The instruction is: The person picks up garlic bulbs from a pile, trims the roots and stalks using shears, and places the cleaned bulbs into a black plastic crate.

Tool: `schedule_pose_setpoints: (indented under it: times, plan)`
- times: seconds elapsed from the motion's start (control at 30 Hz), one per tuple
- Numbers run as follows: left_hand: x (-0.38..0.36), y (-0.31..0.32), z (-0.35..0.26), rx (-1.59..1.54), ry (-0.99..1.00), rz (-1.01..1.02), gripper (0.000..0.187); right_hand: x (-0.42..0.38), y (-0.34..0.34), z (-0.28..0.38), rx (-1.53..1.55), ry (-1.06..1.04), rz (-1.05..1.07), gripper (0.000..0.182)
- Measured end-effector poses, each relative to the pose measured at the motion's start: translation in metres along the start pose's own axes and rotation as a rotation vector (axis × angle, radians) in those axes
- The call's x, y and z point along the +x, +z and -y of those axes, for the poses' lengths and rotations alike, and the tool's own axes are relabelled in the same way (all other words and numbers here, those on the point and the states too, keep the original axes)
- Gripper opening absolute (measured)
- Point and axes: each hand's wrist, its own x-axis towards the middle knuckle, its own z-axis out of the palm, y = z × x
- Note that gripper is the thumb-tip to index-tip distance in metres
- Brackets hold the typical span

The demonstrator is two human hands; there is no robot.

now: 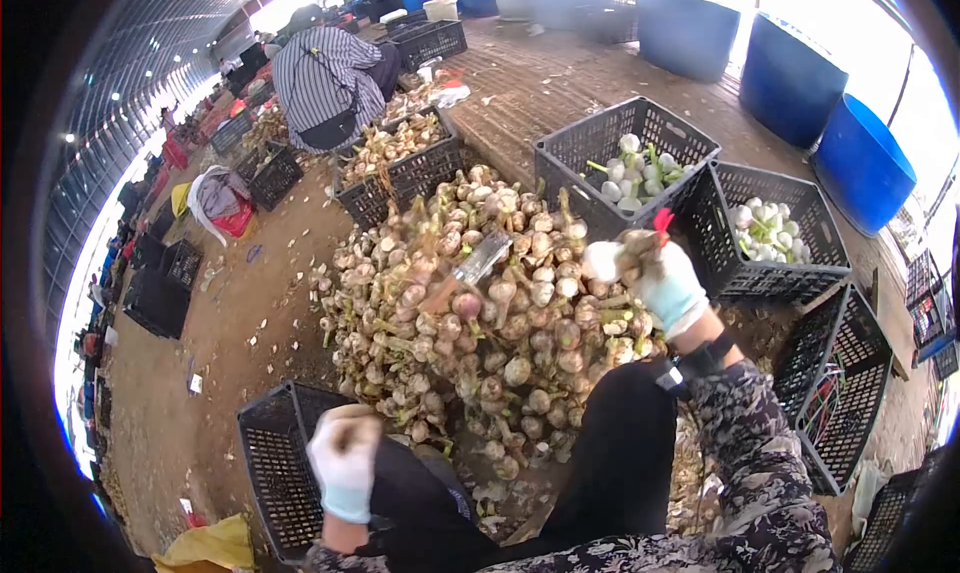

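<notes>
A large heap of garlic bulbs point(517, 371) with stems lies in front of my knees. On top of it rests a broad metal blade point(482, 257) with a wooden handle point(441, 295), touched by neither hand. My right hand point(655, 273), in a white and pale blue glove, is over the heap's right edge with its fingers curled. A rounded white shape and a red tip show at these fingers; I cannot make out what they are. My left hand point(345, 458), gloved and blurred, is closed above a black crate point(275, 463) beside my leg. Its fingers hide any contents.
White trimmed bulbs lie in two black crates point(560, 168) point(730, 273) at the right. Another crate point(400, 188) holds untrimmed garlic. Behind it a person in a striped top point(325, 78) bends down. Blue tubs point(790, 78) line the right wall. Empty-looking crates point(845, 393) lie near my right elbow.
</notes>
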Motion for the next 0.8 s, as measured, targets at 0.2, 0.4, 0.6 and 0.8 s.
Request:
schedule_pose_setpoints:
  times: [0.2,0.4,0.6,0.8]
  plan:
    - [-0.046,-0.11,0.145,0.195,-0.408,-0.594,0.033,0.098,-0.041,0.08,-0.403,-0.464,-0.058,0.017]
    - [-0.171,-0.164,0.217,0.397,-1.11,-0.894,0.073,0.143,-0.13,0.097,-0.893,-0.548,-0.47,0.028]
    - [-0.185,-0.142,0.182,0.728,-1.159,-0.813,0.091,0.123,-0.144,0.046,-0.935,-0.211,-0.81,0.023]
    - [-0.114,-0.097,0.151,0.5,-0.861,-0.642,0.086,0.172,-0.182,0.024,-0.765,-0.324,-0.587,0.027]
